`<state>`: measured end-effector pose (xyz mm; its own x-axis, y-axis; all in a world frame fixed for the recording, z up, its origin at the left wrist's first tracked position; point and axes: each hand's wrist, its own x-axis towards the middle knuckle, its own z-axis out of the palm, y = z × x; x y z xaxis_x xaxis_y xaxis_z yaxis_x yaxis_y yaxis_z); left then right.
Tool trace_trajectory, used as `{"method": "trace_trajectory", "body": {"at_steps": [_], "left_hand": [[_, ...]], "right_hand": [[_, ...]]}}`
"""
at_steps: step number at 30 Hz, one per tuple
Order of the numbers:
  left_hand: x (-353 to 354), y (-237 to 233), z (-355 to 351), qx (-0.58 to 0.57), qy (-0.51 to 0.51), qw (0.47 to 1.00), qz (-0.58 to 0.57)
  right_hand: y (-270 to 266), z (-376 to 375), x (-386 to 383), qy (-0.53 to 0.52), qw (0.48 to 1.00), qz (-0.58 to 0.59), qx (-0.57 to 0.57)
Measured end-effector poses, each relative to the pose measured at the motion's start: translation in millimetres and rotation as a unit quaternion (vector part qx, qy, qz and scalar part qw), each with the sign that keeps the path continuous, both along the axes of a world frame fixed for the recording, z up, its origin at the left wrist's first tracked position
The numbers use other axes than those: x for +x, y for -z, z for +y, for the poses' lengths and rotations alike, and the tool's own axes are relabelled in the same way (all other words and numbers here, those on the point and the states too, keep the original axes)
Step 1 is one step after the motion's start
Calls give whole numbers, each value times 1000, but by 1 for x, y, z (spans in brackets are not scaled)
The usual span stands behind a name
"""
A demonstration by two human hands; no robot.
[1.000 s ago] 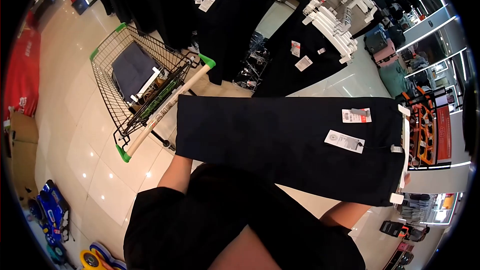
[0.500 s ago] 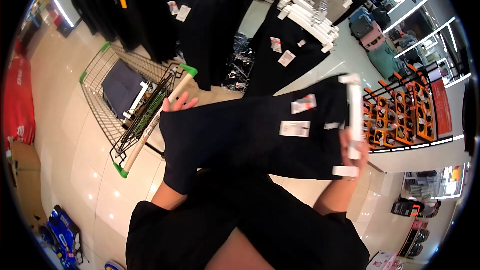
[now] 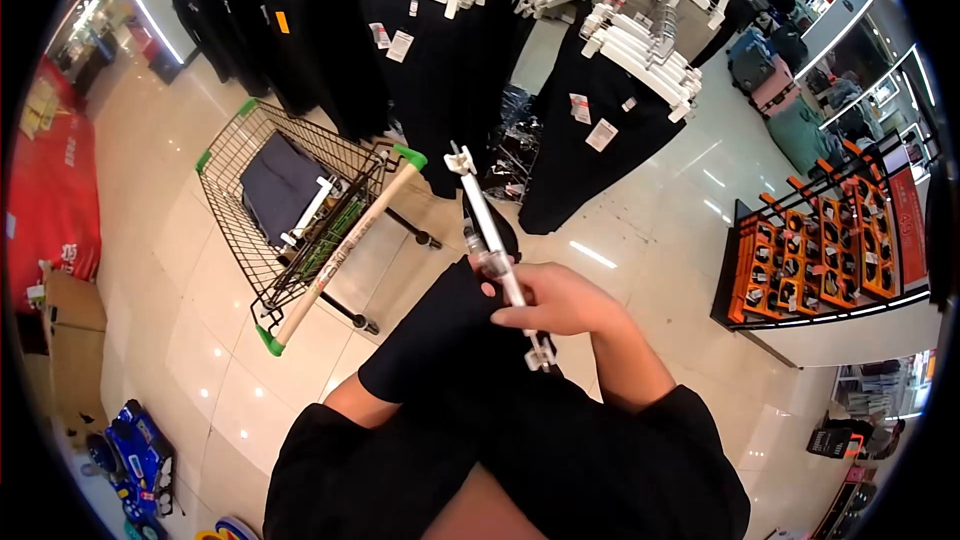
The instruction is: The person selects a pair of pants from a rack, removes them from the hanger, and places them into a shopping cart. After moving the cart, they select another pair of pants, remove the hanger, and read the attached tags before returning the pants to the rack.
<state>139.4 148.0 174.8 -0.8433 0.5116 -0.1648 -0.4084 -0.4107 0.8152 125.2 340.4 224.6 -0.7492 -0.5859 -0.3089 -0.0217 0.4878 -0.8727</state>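
Note:
Black trousers [image 3: 430, 335] hang folded over my left forearm, in front of my black top. A white clip hanger [image 3: 487, 225] stands out of them, tilted, with a clip near its upper end. My right hand [image 3: 550, 298] is closed round the middle of this hanger, thumb in front. Of my left hand little shows; some fingertips [image 3: 488, 289] appear beside the hanger, and cloth and hanger hide the rest, so its grip cannot be made out. The tags on the trousers are out of sight.
A wire shopping cart [image 3: 225, 180] with green corners stands at left, holding folded dark grey clothing [image 3: 285, 190]. Ahead hang black trousers [image 3: 590, 155] on white hangers. An orange-trayed display [image 3: 790, 260] stands at right, cardboard boxes [image 3: 75, 330] and a blue toy [image 3: 140, 455] at left.
The trousers, earlier spread out sideways between my hands, are now gathered over my left arm. My right hand has brought the hanger inward to the middle. The view has shifted slightly.

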Motion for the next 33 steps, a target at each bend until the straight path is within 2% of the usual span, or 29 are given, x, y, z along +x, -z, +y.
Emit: {"method": "trace_trajectory", "body": {"at_steps": [2,4,5,6,9,10,12,13,15,16,17,19,20,23,28,29,33], "left_hand": [[1,-18,-6,3,-2,998,-65],[-6,-11,-8,-66,-29,997,-17],[-12,-13,-15,-128,-16,992,10],[-12,-9,-17,-109,-36,993,-7],[-14,-3,-32,-205,-92,970,96],[-17,-3,-29,-163,-164,973,21],[-30,29,-49,-88,-189,978,-15],[-37,45,-58,19,-172,985,-8],[-47,64,-94,9,-40,992,120],[-27,36,-83,106,-115,987,35],[-8,12,-75,151,-155,976,-11],[14,-11,-72,202,-172,963,-56],[12,-7,-81,285,-83,954,-36],[31,-13,-80,394,-41,915,-82],[70,-8,-58,414,-58,899,-132],[78,-11,-49,410,-67,898,-144],[101,-28,-4,317,-106,932,-139]], "right_hand": [[8,-17,-1,-2,996,57,67],[14,-29,-3,-22,987,57,147],[9,-29,-2,-27,988,92,125],[14,-28,-1,-27,988,92,122],[29,-11,8,45,994,99,14],[34,-4,11,44,994,100,12],[49,9,18,104,986,123,39],[45,12,24,117,984,132,30],[51,18,35,119,982,144,16],[53,20,40,122,980,154,3],[51,20,43,126,980,153,4],[42,20,51,122,973,196,-23],[37,20,54,128,972,194,-21],[28,18,61,130,949,283,-39],[29,24,70,121,919,371,-53],[28,28,71,88,916,389,-32],[34,48,75,7,907,421,2]]}}
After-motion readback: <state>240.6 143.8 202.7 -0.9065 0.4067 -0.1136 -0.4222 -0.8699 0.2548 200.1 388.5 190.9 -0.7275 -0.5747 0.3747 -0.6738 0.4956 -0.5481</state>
